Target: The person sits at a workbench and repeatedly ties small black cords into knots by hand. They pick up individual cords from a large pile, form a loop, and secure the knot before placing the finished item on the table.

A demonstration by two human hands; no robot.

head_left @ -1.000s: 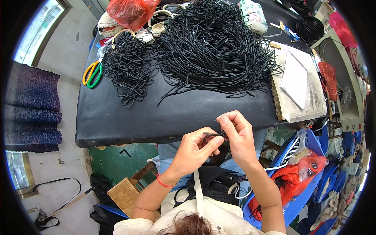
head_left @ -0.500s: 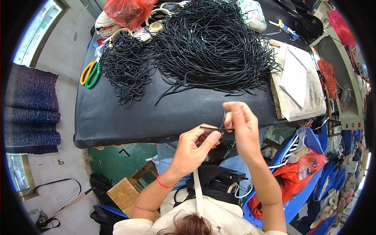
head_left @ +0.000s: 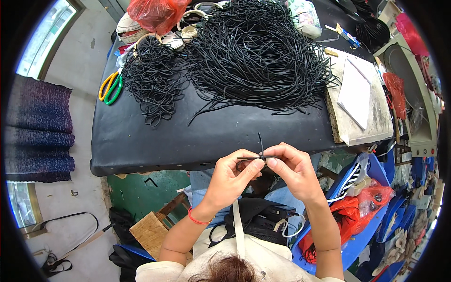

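A thin black cord point(head_left: 260, 143) is pinched between my two hands at the table's near edge, one end sticking up and another pointing left. My left hand point(head_left: 236, 172) grips it between thumb and fingers, with part of a loop below the fingertips. My right hand point(head_left: 293, 170) also pinches the cord, its thumb close to the left thumb. Whether the strands are knotted where they cross is too small to tell. Beyond my hands lies a big heap of straight black cords point(head_left: 263, 61), and to its left a smaller pile of looped black cords point(head_left: 152, 80).
Scissors with yellow and green handles point(head_left: 112, 88) lie at the black table's point(head_left: 211, 136) left. At the right sits a worn board point(head_left: 373, 127) with white sheets point(head_left: 354, 94) on it. A blue bin point(head_left: 359, 235) holding red plastic bags stands to my right; a wooden stool point(head_left: 149, 235) is at lower left.
My right hand has come down and in toward the left one, its raised fingers now closed on the cord. My left hand stays nearly in place.
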